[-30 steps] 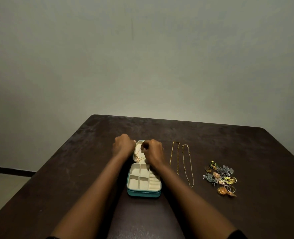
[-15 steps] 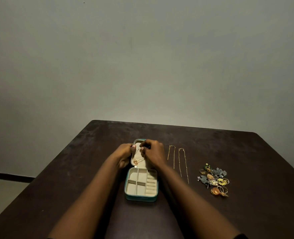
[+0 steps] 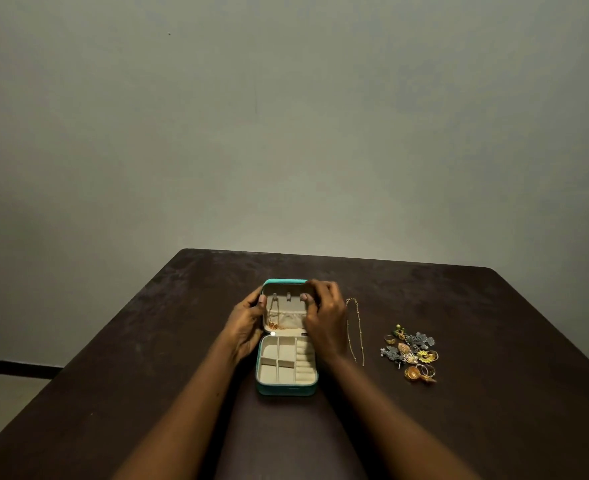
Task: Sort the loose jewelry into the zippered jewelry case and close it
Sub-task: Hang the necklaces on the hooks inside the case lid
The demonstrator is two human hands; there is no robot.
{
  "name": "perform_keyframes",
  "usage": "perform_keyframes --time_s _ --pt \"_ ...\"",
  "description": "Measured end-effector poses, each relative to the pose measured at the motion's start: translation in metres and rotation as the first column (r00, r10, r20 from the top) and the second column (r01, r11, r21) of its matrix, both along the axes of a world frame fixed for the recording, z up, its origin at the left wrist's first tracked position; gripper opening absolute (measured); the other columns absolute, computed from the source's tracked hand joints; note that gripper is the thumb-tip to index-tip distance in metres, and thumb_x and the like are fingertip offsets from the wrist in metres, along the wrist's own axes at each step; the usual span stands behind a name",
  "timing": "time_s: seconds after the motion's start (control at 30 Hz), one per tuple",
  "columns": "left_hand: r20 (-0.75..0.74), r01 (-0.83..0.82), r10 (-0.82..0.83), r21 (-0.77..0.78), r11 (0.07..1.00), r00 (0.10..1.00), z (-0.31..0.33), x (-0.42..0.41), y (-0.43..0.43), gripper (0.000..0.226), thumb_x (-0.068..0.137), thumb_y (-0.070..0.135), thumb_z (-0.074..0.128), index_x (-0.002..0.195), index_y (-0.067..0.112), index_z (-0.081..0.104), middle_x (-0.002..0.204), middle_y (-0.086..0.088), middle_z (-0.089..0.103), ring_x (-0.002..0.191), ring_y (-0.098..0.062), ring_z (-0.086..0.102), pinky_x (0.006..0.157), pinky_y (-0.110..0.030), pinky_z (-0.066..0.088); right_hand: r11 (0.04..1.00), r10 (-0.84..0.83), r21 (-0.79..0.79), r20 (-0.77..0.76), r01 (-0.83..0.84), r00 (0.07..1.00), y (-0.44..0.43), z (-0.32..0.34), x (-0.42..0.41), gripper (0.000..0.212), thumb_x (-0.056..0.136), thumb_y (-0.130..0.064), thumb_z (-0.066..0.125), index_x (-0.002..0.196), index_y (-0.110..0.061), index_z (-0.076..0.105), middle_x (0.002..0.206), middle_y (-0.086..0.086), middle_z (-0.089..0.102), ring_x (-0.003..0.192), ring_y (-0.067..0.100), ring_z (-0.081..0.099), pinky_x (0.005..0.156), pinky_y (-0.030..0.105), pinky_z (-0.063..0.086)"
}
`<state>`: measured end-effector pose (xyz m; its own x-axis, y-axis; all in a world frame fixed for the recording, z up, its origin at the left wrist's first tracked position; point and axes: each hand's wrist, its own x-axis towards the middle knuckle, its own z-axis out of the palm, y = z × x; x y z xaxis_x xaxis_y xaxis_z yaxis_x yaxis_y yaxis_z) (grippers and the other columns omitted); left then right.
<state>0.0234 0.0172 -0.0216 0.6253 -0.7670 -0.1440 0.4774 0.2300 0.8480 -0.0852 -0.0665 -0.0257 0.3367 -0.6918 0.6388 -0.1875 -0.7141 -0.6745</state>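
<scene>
Case position: teal jewelry case (image 3: 286, 388) sits open on the dark surface (image 3: 494, 341), near its middle, directly ahead of the person. The base lies flat. Its cream lining is split into small square compartments on the left and a column of ring rolls (image 3: 303, 363) on the right.

The lid (image 3: 288, 289) is raised at the far side of the base, inner face toward the camera. It carries a row of small hooks (image 3: 288, 296) near the top and a gathered pocket below.

A gold necklace (image 3: 273, 322) hangs from the leftmost hook, its lower end bunched at the pocket's left side.

The left hand (image 3: 246, 323) grips the lid's left edge, thumb on the inner rim and fingers behind. The right hand (image 3: 326, 317) grips the lid's upper right corner, fingers curled over the rim and fingertips on the inner face.

Just beside the right hand, a thin gold chain (image 3: 348, 329) lies on the surface as two strands running near to far. Whether it is one looped piece or two cannot be told.

Well right of that is a loose pile of jewelry (image 3: 411, 355): gold rings, gold and yellow earrings, grey flower-shaped pieces, touching and overlapping.

A plain grey wall (image 3: 286, 133) stands behind the surface.
</scene>
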Motion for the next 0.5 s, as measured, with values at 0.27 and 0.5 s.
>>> perform_keyframes --time_s 0.27,0.5 --pt "0.065 0.001 -0.007 0.101 0.995 0.998 0.003 -0.012 0.003 0.037 0.097 0.0 0.038 0.131 0.005 0.049 0.095 -0.01 0.065 0.085 -0.022 0.062 0.06 -0.031 0.058 0.962 0.013 0.271 -0.198 0.042 0.98 -0.006 -0.011 -0.01 0.04 0.092 -0.014 0.053 0.131 -0.015 0.046 0.127 0.009 0.046 0.109 0.023 0.051 0.088 0.031 0.043" --pt "0.285 -0.046 -0.044 0.301 0.952 0.958 0.006 -0.016 0.004 0.039 0.096 -0.005 0.036 0.135 -0.002 0.042 0.125 -0.027 0.056 0.095 -0.028 0.059 0.066 -0.03 0.055 0.904 0.091 0.427 -0.24 0.021 0.967 -0.012 -0.024 -0.013 0.024 0.092 -0.009 0.051 0.115 -0.007 0.058 0.114 0.013 0.065 0.103 0.027 0.06 0.082 0.035 0.048"
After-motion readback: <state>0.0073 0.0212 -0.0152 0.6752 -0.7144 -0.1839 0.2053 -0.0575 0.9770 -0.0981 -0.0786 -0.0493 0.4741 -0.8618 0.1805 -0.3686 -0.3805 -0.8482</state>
